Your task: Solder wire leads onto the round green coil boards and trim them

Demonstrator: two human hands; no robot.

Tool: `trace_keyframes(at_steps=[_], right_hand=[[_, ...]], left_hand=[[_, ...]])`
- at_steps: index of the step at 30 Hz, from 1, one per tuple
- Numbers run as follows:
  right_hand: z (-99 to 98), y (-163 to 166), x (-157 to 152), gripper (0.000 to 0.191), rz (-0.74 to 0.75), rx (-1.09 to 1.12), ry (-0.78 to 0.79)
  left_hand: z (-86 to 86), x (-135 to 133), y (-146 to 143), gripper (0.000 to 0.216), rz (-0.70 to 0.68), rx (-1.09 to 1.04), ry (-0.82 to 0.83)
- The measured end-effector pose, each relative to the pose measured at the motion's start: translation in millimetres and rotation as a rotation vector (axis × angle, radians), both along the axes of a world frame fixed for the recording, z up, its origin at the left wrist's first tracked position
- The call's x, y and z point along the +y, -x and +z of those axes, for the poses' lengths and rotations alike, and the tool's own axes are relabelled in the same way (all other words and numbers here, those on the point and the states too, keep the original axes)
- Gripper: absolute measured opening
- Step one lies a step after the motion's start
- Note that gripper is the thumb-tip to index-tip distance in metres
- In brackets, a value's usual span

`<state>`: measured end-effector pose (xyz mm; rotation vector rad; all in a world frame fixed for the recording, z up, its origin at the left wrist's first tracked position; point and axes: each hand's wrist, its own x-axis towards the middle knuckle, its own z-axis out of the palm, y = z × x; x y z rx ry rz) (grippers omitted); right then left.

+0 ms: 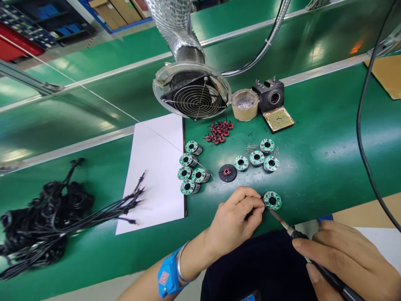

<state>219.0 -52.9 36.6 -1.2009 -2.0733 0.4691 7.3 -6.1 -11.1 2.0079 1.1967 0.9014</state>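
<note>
My left hand [235, 219] pinches something thin, hard to make out, right beside a small round green circuit board on a coil [272, 200] lying on the green bench near its front edge. My right hand [346, 259] grips a black-handled soldering iron [300, 238] like a pen. The iron's metal tip touches the lower left edge of that board. A blue strap [167, 276] is on my left wrist.
Two groups of similar round boards [190, 169] [257, 157], a black disc [227, 172], small red parts [218, 131], a solder pot [244, 104], an iron stand [273, 102] and a fume fan [192, 91] lie beyond. White paper [155, 179] and black cables [46, 221] are left.
</note>
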Motion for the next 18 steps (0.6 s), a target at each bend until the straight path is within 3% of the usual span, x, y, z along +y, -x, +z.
trace_keyframes(at_steps=[10,15,18], right_hand=[[-3.7,-3,0,0.034,0.136,-0.035,-0.068],[-4.7,-11,3,0.030,0.151,-0.026,-0.077],[1.6,-19,12,0.028,0.259,-0.034,-0.110]], left_hand=[[2.1,-1,0,0.010,0.002,0.066,-0.050],[1.0,-2,0,0.011,0.005,0.102,-0.074],[0.1,-2,0,0.011,0.002,0.124,-0.092]])
